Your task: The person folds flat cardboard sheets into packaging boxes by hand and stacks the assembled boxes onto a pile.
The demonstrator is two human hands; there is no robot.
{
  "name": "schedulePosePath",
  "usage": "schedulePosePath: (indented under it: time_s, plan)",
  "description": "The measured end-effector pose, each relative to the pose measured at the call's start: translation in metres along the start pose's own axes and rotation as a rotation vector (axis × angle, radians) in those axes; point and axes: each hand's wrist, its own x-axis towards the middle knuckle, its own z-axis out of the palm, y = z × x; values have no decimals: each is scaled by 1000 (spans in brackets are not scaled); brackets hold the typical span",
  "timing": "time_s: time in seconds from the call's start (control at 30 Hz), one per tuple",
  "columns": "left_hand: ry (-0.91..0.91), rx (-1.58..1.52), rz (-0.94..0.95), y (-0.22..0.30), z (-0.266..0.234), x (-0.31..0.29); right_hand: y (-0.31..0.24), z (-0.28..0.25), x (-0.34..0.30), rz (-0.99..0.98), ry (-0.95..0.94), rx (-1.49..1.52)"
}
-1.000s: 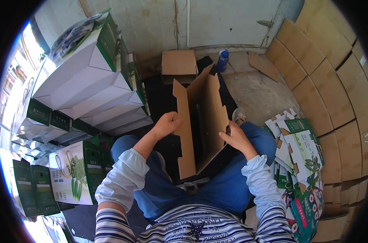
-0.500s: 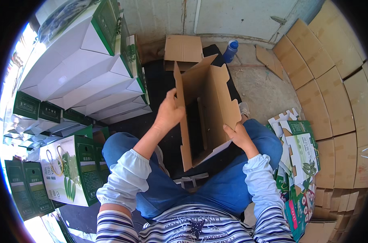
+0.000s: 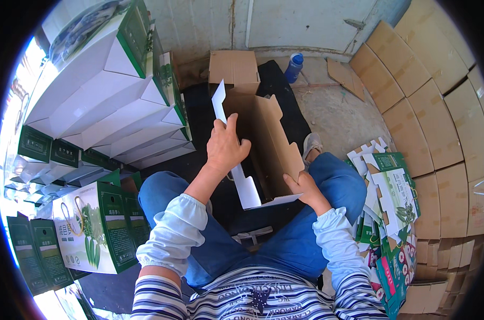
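Note:
Between my knees stands a cardboard box (image 3: 274,146), brown inside and white outside, with its top open and notched flaps along the edges. My left hand (image 3: 226,146) grips the left side, with the thumb over the inside and the fingers at the white flap (image 3: 219,100). At the near right corner my right hand (image 3: 307,190) holds the right wall, thumb on the brown inner face and the other fingers hidden behind it. The inside bottom is dark and hard to make out.
Stacked white and green cartons (image 3: 109,101) rise on the left, with a printed gift box (image 3: 85,229) below. Brown cartons (image 3: 434,117) are piled along the right, beside flattened printed sheets (image 3: 391,197). Ahead are a small brown box (image 3: 234,66) and a blue bottle (image 3: 294,68).
The left flap has turned so that its white face shows instead of brown. My left hand has shifted on that edge, and the box has tipped; my right hand still holds the right wall.

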Motion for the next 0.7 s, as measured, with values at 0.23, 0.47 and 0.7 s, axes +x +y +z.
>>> schedulePosePath:
  time_s: [0.23,0.47,0.7]
  plan:
    - [78,260,239,-13,14,-12,-35,-8,-5,-230,72,171]
    - [49,267,219,-11,29,-9,-120,-45,12,-701,392,-274]
    - [70,293,250,-22,43,-6,-157,-31,89,-522,-101,-485]
